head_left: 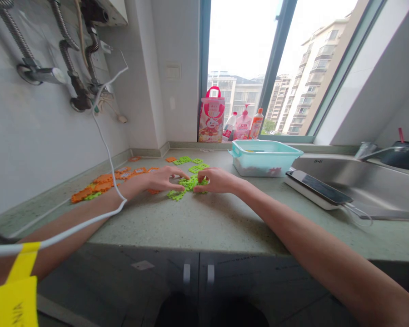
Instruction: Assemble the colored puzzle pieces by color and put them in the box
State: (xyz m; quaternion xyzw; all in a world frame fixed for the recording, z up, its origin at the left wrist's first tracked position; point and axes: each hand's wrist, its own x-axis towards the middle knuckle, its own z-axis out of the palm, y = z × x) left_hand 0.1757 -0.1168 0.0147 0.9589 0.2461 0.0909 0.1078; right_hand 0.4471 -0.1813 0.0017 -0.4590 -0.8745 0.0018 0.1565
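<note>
Several bright green puzzle pieces with notched edges lie on the counter in front of me. My left hand (167,178) has its thumb and forefinger at the left edge of a green puzzle piece (190,183), one on either side of it. From the right, my right hand (220,180) pinches green pieces of the same cluster with curled fingers; the hand partly hides them. Another green piece (176,195) lies just below the left fingertips. More green pieces (198,168) sit behind the hands. Orange puzzle pieces (102,183) are heaped to the left, partly behind my left forearm.
A turquoise plastic basket (266,159) stands at the back right, with pieces inside. Beside the sink (381,186) lies a phone (322,188) on a white block with a cable. A white cable (104,136) hangs across my left arm. Bottles (242,125) line the windowsill.
</note>
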